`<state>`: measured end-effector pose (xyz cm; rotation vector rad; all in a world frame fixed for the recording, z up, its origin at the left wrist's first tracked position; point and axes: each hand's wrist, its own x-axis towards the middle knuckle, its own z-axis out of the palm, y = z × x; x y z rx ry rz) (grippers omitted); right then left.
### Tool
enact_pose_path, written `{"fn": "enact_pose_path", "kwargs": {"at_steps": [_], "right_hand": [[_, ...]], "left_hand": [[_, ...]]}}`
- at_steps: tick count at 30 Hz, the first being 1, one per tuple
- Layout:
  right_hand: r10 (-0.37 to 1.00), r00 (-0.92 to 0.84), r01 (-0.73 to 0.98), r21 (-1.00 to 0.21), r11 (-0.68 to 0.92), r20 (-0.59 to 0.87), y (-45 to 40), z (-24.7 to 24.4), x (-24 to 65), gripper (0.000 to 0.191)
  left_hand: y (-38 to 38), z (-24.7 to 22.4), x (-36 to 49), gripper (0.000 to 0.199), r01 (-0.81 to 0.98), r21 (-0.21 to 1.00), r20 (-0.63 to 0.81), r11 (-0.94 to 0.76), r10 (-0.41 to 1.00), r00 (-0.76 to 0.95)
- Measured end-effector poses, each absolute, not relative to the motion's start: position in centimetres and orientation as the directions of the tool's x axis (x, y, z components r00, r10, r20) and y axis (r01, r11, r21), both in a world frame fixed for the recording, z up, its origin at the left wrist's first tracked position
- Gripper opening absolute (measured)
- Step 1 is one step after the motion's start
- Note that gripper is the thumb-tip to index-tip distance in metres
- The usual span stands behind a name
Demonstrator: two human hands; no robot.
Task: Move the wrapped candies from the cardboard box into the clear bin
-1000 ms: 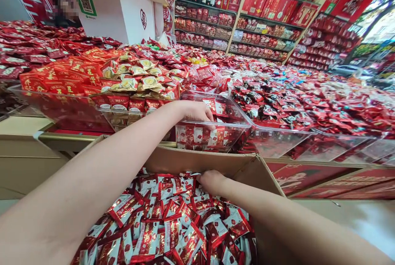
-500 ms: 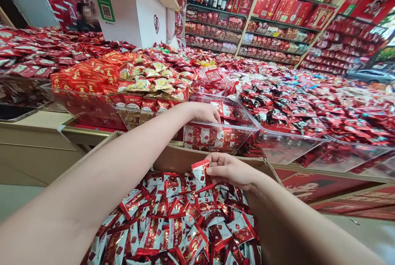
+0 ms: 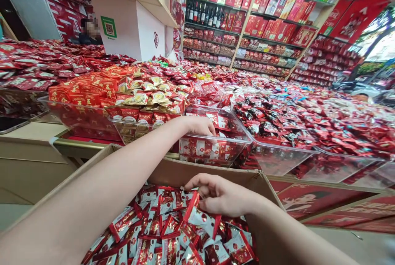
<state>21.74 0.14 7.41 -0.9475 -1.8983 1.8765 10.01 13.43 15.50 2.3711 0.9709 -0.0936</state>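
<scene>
My left hand (image 3: 200,126) reaches over the rim of a clear plastic bin (image 3: 247,138) with its fingers bent down among red-and-white candy packets (image 3: 219,121). The rim and packets hide its fingertips, so I cannot tell what it holds. Lower down, my right hand (image 3: 224,195) is over an open cardboard box (image 3: 185,169) full of loose packets of the same look (image 3: 169,232). Its thumb and a bent finger are at one tilted candy packet (image 3: 202,217), which appears to be held between them. The forefinger stretches out away from it.
Left of the bin are durian candies (image 3: 151,96) and orange-red packets (image 3: 89,90) in clear bins. Dark-wrapped sweets (image 3: 271,119) spread to the right. A phone (image 3: 12,124) lies on the counter at far left. A person (image 3: 89,32) is behind the display; shelves (image 3: 243,34) stand behind.
My right hand has moved down towards the box's packets; its forefinger has opened outward and the packet has tipped over. My left hand stays in the bin. The view has tilted up slightly.
</scene>
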Motion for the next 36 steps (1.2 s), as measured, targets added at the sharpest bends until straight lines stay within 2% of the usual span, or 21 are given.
{"fn": "enact_pose_path", "kwargs": {"at_steps": [3, 6, 11, 15, 19, 21, 27, 31, 36], "right_hand": [[0.758, -0.643, 0.224, -0.973, 0.051, -0.108, -0.1, 10.9, 22.6, 0.032], [0.917, -0.396, 0.328, -0.924, 0.195, 0.053, 0.8, 14.3, 24.6, 0.026], [0.965, -0.095, 0.448, -0.855, 0.261, 0.245, 4.0, 18.1, 27.8, 0.029], [0.951, -0.11, 0.5, -0.811, 0.303, 0.288, 6.3, 19.0, 27.9, 0.024], [0.899, -0.157, 0.649, -0.643, 0.407, 0.41, 8.4, 18.0, 27.7, 0.016], [0.902, -0.194, 0.712, -0.578, 0.4, 0.385, 9.1, 17.4, 28.0, 0.014], [0.949, -0.298, 0.841, -0.44, 0.314, 0.108, 9.7, 16.9, 28.9, 0.015], [0.92, -0.39, 0.837, -0.429, 0.339, -0.036, 9.9, 17.0, 28.7, 0.019], [0.911, -0.365, 0.904, -0.307, 0.298, -0.192, 9.9, 17.4, 28.0, 0.018]], "left_hand": [[13.3, 15.5, 10.0, 0.033, 0.659, 0.476, -0.259, -0.582, 0.624, 0.737], [13.2, 15.6, 10.0, 0.033, 0.659, 0.475, -0.257, -0.583, 0.624, 0.738], [13.2, 15.5, 10.0, 0.03, 0.663, 0.467, -0.246, -0.586, 0.634, 0.733], [13.3, 15.4, 10.0, 0.029, 0.667, 0.464, -0.242, -0.584, 0.64, 0.729], [13.4, 15.4, 9.9, 0.029, 0.678, 0.464, -0.25, -0.57, 0.65, 0.718], [13.3, 15.3, 9.8, 0.031, 0.68, 0.467, -0.25, -0.566, 0.653, 0.715], [13.0, 15.6, 9.7, 0.032, 0.673, 0.479, -0.249, -0.563, 0.648, 0.72], [12.9, 15.6, 9.7, 0.034, 0.671, 0.495, -0.261, -0.552, 0.642, 0.72], [13.0, 15.5, 9.8, 0.026, 0.665, 0.494, -0.252, -0.559, 0.641, 0.726]]}}
